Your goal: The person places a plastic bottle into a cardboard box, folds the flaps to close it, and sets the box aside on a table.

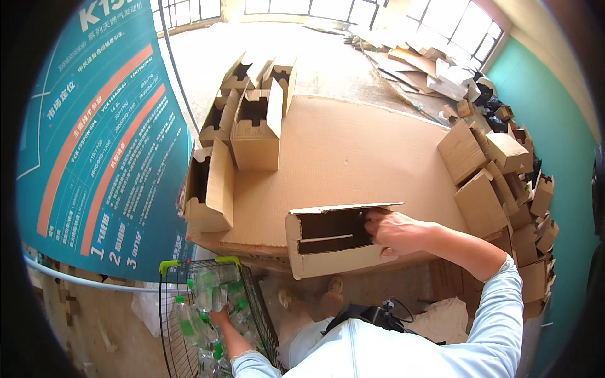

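My right hand (397, 232) is closed on the right end of an open cardboard box (334, 259). Its fingers reach inside over the edge, partly hidden. The box tilts toward me at the near edge of a large cardboard surface (353, 157), its dark inside showing a thin pale strip. Down at the left, my left hand (220, 317) reaches into a black wire basket (265, 315) with green corners. Its fingers are closed against a clear plastic bottle (217, 297), though neighbouring bottles partly hide the grip. Several clear bottles with green caps (184, 315) fill the basket.
Several open cardboard boxes (257, 135) stand at the far left of the surface. A teal printed banner (107, 145) rises on the left. Flattened and loose cartons (482, 201) pile up along the right. Cardboard scraps (409, 63) lie on the floor beyond.
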Tool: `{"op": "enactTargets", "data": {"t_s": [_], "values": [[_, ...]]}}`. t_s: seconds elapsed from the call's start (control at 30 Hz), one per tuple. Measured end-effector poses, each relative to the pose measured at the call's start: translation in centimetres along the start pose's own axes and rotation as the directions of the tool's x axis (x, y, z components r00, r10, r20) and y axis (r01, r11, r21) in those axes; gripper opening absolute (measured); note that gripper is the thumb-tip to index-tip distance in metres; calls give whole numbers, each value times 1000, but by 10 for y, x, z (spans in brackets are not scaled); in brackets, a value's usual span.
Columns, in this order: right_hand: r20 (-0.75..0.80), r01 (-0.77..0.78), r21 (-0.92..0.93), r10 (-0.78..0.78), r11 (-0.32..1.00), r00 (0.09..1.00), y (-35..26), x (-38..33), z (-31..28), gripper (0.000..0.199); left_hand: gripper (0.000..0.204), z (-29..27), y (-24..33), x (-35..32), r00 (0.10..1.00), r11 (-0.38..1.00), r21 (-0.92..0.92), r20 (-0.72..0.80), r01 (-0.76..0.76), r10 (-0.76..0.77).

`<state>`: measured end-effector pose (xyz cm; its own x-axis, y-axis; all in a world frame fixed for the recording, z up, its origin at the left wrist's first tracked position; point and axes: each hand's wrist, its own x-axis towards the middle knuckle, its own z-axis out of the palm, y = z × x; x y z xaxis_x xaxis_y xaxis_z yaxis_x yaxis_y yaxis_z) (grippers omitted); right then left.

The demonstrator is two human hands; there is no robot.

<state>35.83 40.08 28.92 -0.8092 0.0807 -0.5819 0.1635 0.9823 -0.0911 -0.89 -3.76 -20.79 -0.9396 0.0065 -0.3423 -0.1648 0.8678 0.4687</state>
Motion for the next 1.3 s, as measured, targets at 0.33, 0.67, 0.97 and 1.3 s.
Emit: {"op": "enactTargets", "data": {"t_s": [0.33, 0.67, 0.97, 1.3], "values": [[-133, 13, 100, 0, 995, 991, 9, -13, -9, 34, 89, 2, 25, -6, 987, 999, -9, 157, 35, -34], [-578, 253, 98, -152, 962, 802, 48, -12, 27, 43, 77, -108, -24, -143, 880, 173, -863, 462, 475, -109], [-544, 460, 65, -355, 885, 761, 81, -1, 21, 36, 106, -211, 268, -261, 668, -73, -983, -169, -169, 725], [-606, 491, 84, -346, 867, 716, 90, -5, 33, 33, 79, -181, 512, -348, 133, -62, -898, -132, -437, 982]]}}
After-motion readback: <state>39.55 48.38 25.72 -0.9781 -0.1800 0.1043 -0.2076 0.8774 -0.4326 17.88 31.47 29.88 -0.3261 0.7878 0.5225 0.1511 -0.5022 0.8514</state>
